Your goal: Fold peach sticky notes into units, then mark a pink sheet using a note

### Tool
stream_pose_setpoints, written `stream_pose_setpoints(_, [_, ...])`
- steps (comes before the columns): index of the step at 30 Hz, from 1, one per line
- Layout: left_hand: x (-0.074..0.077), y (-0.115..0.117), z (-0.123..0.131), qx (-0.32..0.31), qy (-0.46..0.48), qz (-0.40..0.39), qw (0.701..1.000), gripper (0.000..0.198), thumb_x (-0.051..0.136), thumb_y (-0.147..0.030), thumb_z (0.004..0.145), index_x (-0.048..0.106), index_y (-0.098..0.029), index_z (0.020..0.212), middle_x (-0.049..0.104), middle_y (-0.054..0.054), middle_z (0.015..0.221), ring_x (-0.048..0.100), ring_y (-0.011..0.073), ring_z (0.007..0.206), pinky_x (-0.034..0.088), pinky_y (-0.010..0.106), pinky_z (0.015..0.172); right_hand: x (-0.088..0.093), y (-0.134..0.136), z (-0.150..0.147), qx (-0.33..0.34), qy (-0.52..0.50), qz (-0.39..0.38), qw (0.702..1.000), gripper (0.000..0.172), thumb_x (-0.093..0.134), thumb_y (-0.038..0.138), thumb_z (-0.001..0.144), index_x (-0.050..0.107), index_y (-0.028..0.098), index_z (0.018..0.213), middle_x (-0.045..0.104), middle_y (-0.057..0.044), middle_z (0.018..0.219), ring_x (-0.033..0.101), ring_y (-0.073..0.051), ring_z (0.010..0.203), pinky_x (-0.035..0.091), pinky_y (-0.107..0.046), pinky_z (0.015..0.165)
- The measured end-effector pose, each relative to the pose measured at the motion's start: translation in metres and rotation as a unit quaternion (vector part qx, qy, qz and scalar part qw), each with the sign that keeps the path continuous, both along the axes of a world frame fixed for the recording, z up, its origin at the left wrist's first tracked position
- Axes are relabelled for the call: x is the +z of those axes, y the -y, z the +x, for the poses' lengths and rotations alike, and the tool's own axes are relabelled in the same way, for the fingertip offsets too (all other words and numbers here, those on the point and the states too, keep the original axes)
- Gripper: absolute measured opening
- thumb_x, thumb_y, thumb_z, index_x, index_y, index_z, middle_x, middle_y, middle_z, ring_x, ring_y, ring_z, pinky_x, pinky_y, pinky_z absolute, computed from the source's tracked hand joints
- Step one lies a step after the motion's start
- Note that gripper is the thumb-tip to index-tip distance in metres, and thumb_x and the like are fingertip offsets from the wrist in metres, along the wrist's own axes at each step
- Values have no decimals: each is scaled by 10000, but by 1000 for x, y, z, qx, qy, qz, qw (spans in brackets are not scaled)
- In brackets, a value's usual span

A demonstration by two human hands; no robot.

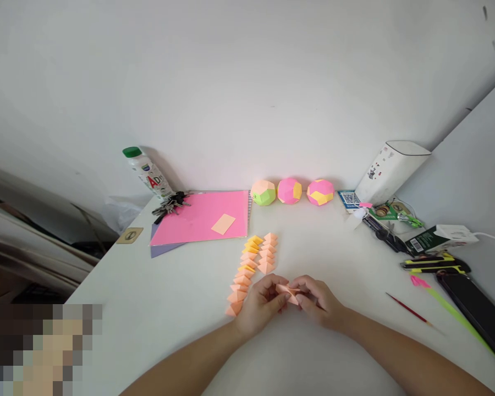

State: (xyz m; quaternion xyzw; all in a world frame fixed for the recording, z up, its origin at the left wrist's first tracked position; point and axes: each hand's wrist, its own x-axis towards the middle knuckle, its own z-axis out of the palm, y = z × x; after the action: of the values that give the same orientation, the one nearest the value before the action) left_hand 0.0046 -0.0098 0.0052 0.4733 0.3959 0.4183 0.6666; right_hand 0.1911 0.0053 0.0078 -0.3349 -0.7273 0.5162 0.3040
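My left hand (260, 303) and my right hand (320, 301) meet over the white table (148, 308), and both pinch one small folded orange paper piece (287, 291) between their fingertips. Just beyond my left hand lie two rows of several folded orange and yellow paper units (253, 263). Further back a pink sheet pad (204, 217) carries a single orange paper slip (223, 224).
Three paper balls (289, 191) in pink, yellow and green stand along the wall. A bottle with a green cap (146, 170) and keys (171, 203) are at the back left. At right are a white box (390, 170), cutters (435, 264), a thin red stick (408, 309) and a dark phone (478, 308).
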Motion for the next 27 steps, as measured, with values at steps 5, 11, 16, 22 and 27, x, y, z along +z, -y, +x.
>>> stream_pose_setpoints(5, [-4, 0, 0, 14, -14, 50, 999, 243, 641, -405, 815, 551, -188, 877, 551, 36, 956, 573, 99, 615, 499, 279, 581, 0, 1, -4, -13, 32, 29, 999, 162, 509, 332, 900, 508, 206, 1002, 673, -32, 764, 560, -121, 565, 397, -223, 482])
stream_pose_setpoints(11, [-3, 0, -1, 1, -33, 54, 998, 237, 605, -408, 844, 538, -181, 841, 553, 23, 874, 584, 116, 627, 498, 283, 584, -4, 0, -3, -6, 28, 27, 999, 173, 424, 355, 946, 522, 214, 928, 661, -23, 735, 546, -124, 558, 398, -235, 499])
stream_pose_setpoints(16, [-1, 1, -1, -8, -36, 35, 999, 275, 614, -429, 836, 518, -176, 783, 553, -8, 712, 565, 119, 607, 469, 258, 561, -4, -1, -2, -25, 50, 19, 998, 227, 428, 420, 936, 496, 220, 852, 553, 31, 565, 427, -105, 448, 313, -227, 443])
stream_pose_setpoints(22, [-2, 2, -2, -6, -2, 59, 998, 283, 626, -414, 831, 540, -160, 738, 522, 9, 834, 551, 88, 586, 462, 244, 537, -5, -2, -3, -33, 40, -4, 999, 249, 461, 450, 918, 477, 219, 826, 563, 32, 556, 484, -113, 473, 349, -227, 468])
stream_pose_setpoints(27, [-2, 2, -2, -13, 16, 63, 998, 257, 629, -387, 837, 572, -156, 739, 533, 20, 853, 559, 85, 576, 455, 243, 529, -5, -3, -3, -31, 27, -28, 999, 253, 484, 446, 909, 475, 212, 816, 593, 25, 572, 529, -115, 495, 380, -223, 476])
